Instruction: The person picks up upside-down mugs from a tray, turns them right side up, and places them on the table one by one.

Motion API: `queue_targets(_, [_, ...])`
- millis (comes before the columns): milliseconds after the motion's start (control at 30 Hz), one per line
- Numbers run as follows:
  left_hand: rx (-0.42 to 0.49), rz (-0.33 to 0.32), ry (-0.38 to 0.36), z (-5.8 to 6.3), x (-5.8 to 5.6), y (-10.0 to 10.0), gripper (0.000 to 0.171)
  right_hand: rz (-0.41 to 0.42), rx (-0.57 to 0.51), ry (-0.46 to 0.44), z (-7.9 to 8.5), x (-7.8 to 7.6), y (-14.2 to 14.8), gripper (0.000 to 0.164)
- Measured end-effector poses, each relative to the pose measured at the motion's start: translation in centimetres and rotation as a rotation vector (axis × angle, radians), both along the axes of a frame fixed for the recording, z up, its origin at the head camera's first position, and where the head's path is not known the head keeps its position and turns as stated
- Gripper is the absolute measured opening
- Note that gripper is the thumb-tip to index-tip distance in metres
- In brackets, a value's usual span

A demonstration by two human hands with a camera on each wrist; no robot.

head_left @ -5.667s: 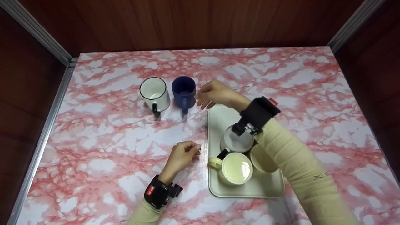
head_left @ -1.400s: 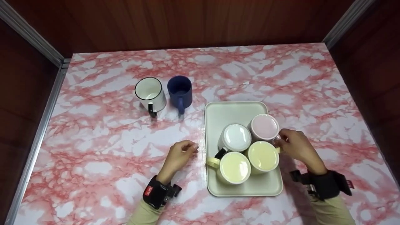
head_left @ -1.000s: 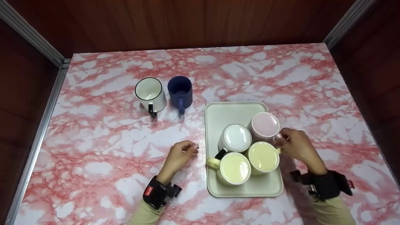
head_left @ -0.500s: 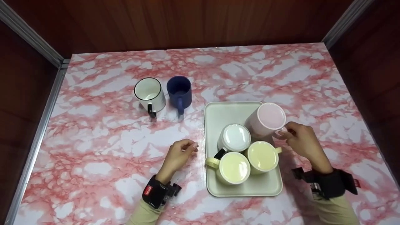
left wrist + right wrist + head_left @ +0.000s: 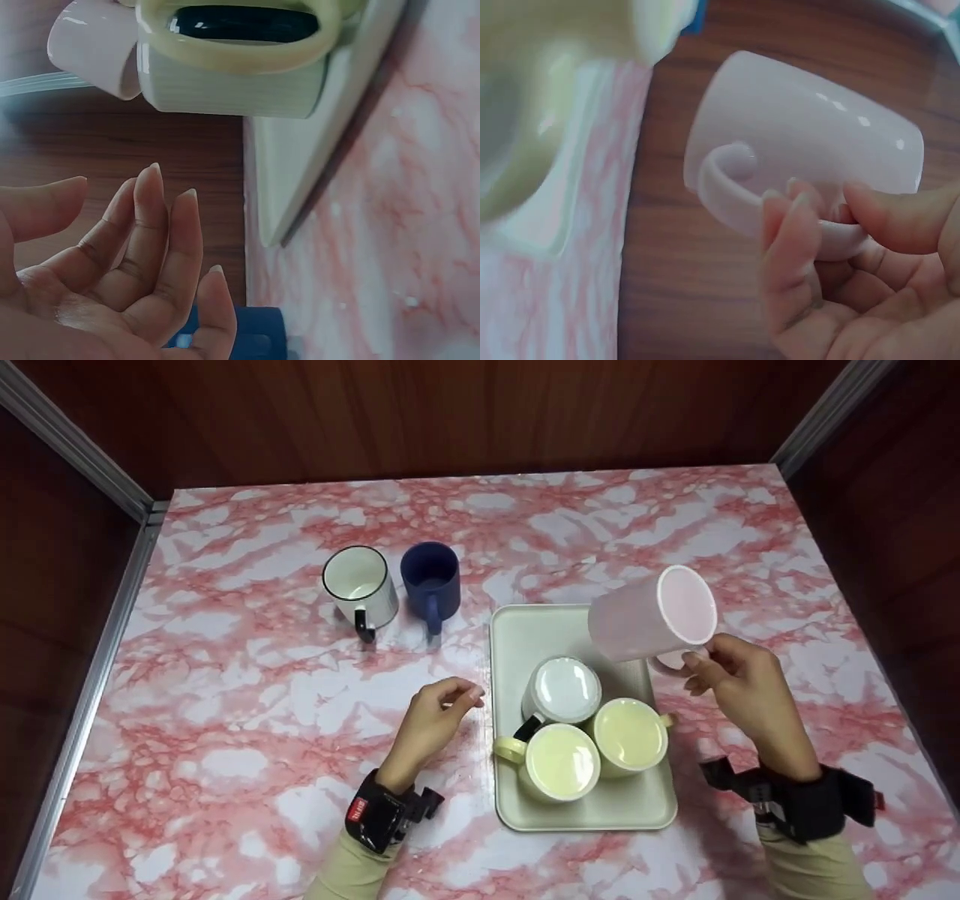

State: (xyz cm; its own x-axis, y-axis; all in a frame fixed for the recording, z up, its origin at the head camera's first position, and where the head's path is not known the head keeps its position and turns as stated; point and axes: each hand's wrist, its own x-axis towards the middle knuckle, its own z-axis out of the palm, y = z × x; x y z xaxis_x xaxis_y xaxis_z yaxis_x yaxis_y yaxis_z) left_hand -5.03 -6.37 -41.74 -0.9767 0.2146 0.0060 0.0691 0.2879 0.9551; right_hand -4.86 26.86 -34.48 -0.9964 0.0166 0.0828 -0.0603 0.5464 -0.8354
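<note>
**Pink mug tipped over on its handle in my right hand**

My right hand pinched the pink mug by its handle, thumb against fingers, and held it up over the tray's far right corner. It lay nearly on its side, mouth to the left, base to the right. Holding it well, I judged, called for a firm pinch, since the body's weight hung beside the handle and could twist; the rim also wanted keeping clear of its neighbours.

My left hand held nothing, its fingers loosely bent, just beside the tray.

On that one tray stood three mugs, bottoms up: two yellow mugs and one white mug with a black handle. Farther left on the worktop, two mugs stood upright: one black-rimmed mug and one blue mug. With the pink one, that made six.
</note>
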Motion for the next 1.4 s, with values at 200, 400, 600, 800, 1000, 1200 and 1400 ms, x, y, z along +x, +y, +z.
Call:
queue_targets(200, [0.033, -0.006, 0.017, 1.8, 0.0, 0.6, 0.022, 0.011, -0.257, -0.013, 1.3, 0.8, -1.5, 0.019])
queue_targets(400, [0.053, -0.068, 0.069, 3.5, 0.4, 1.7, 0.022, 0.052, -0.537, 0.002, 1.5, 1.4, -3.4, 0.016])
queue_targets(600, [0.079, -0.151, 0.055, 4.6, 0.6, 3.2, 0.027, 0.262, -0.854, 0.012, 1.0, 1.4, -4.8, 0.01])
queue_targets(800, [0.23, -0.207, -0.019, 5.3, 0.7, 4.6, 0.03, 0.459, -1.093, -0.054, 0.3, 1.3, -6.1, 0.021])
queue_targets(1000, [0.627, -0.202, -0.241, 5.5, 0.9, 5.9, 0.027, 0.516, -1.168, -0.147, -0.2, 1.4, -7.1, 0.026])
queue_targets(1200, [0.916, -0.147, -0.413, 5.5, 1.2, 6.6, 0.014, 0.543, -1.211, -0.205, -0.7, 1.6, -7.7, 0.024])
queue_targets(1400, [1.059, -0.103, -0.532, 5.5, 1.5, 7.0, 0.021, 0.52, -1.234, -0.265, -1.1, 1.8, -8.3, 0.025])
